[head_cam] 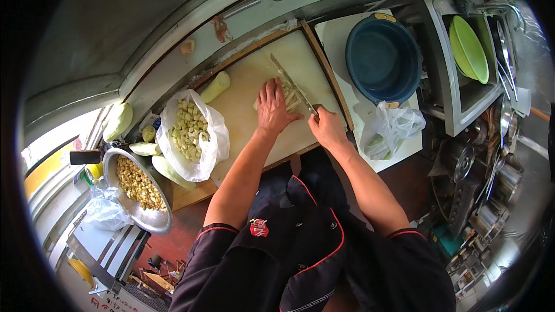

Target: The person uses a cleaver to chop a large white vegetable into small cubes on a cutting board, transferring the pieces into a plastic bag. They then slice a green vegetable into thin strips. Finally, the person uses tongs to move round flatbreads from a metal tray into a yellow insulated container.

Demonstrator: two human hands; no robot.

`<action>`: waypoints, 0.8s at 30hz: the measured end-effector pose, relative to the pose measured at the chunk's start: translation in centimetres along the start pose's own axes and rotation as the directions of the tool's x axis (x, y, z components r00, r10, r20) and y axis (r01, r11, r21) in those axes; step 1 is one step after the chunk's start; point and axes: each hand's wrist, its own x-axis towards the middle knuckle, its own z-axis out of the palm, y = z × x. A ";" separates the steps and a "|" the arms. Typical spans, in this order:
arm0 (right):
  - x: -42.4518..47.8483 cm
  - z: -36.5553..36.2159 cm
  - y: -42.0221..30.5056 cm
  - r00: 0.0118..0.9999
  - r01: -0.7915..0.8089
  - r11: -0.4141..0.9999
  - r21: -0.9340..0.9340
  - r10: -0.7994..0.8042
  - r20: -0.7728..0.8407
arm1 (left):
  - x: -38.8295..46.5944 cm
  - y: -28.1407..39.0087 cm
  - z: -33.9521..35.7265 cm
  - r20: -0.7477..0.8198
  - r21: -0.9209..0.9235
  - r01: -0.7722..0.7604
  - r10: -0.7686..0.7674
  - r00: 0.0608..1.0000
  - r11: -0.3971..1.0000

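Note:
My right hand (328, 126) is closed around the handle of a kitchen knife (295, 84), its blade pointing up and to the left over the white cutting board (243, 117). Beside the blade my left hand (273, 106) lies flat, fingers together and thumb out, on pale green vegetable strips (291, 97). Part of the strips is hidden under that hand. A peeled pale green vegetable (216, 87) rests at the board's upper left. Left of my forearm, a white plastic bag (218, 147) stands open, full of diced pale green vegetable (189, 128).
A metal bowl (162, 225) of browned diced food and whole pale vegetables (118, 122) are at left. A blue basin (383, 58) and a plastic bag (392, 128) sit right of the board's wooden edge (327, 73). A peeler (243, 6) lies behind; a sink holds a green bowl (472, 50).

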 end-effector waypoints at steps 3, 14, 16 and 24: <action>-1.3 -2.3 -1.5 0.996 -0.054 0.999 -0.001 0.054 0.066 | -0.6 0.0 -0.2 -0.023 -0.035 0.041 -0.042 0.999 0.999; 1.7 2.3 0.5 0.998 0.055 0.993 -0.103 -0.050 0.049 | -0.7 -0.7 1.6 -0.003 0.061 0.099 -0.099 0.995 0.993; 1.1 2.0 0.1 0.997 0.055 0.994 -0.099 -0.049 0.057 | -1.1 -0.7 1.1 -0.036 0.060 0.072 -0.070 0.997 0.996; -0.4 2.5 0.3 1.000 -0.017 0.999 -0.039 0.016 -0.018 | -1.4 0.1 0.0 -0.013 0.007 0.067 -0.067 0.998 0.998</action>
